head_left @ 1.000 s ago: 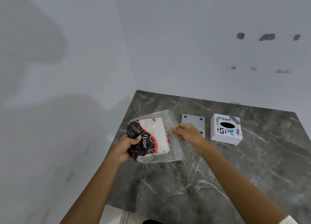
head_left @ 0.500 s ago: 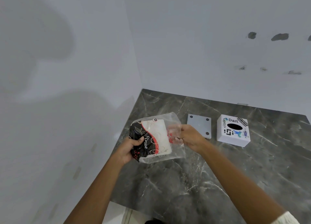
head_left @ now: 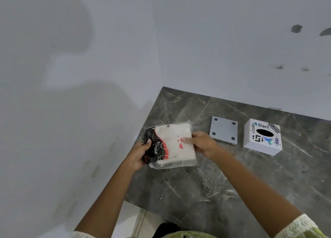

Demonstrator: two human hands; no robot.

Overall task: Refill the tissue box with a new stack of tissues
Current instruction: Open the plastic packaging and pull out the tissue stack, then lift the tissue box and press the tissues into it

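Tissue pack (head_left: 172, 144), clear plastic wrap with a black, red and white print, held above the near-left part of the dark marbled countertop (head_left: 232, 193), close to the corner where two pale walls meet. Pack is tilted, printed face up toward the camera. White tissue stack visible through the wrap; a strip of loose clear film runs along its lower edge.

Left hand (head_left: 138, 154) clamped on the pack's black left end, thumb on top, fingers hidden underneath. Right hand (head_left: 203, 143) closed on the pack's right edge; its fingertips (head_left: 186, 140) lie over the white part of the face, seemingly under or against the film, somewhat blurred. Cannot tell whether the wrap is torn open there. Both forearms bare; pale knitted cuffs at the bottom of the view.

Grey square plate (head_left: 223, 132) lies flat on the countertop just to the right of the right hand, a dark dot near each corner. Not touching the hand as far as can be seen.

White tissue box (head_left: 261, 137) stands beyond the plate to the right, a narrow gap between them. Dark oval slot in its top face, stickers around the slot, one reading "Dart". Slot looks dark, nothing protruding.

Wall (head_left: 232, 41) behind the counter is pale, with a few dark marks at upper right.
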